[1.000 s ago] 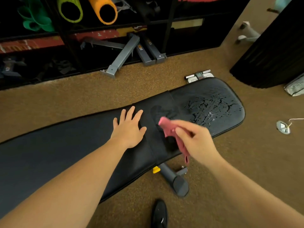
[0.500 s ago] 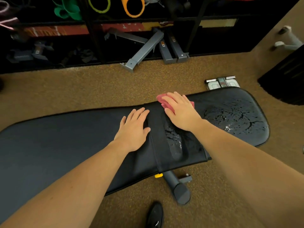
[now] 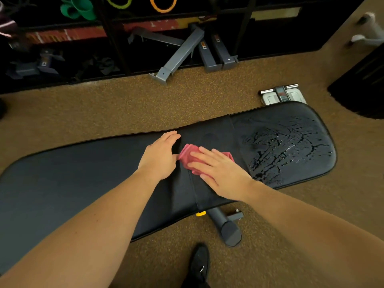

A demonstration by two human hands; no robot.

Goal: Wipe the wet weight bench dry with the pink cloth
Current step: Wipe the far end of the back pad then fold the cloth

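Head cam: right hand [image 3: 221, 173] fingers flat on pink cloth [image 3: 188, 155]; left hand [image 3: 160, 157] flat on bench [image 3: 83, 169].

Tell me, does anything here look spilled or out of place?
Yes. Water lies in streaks and beads on the rounded right end of the black padded weight bench, not yet wiped. The right hand presses the crumpled pink cloth flat near the middle seam, while the left hand rests beside it.

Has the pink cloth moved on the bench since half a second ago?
Yes. The pink cloth slid from the bench's far edge toward the near edge, along the seam.
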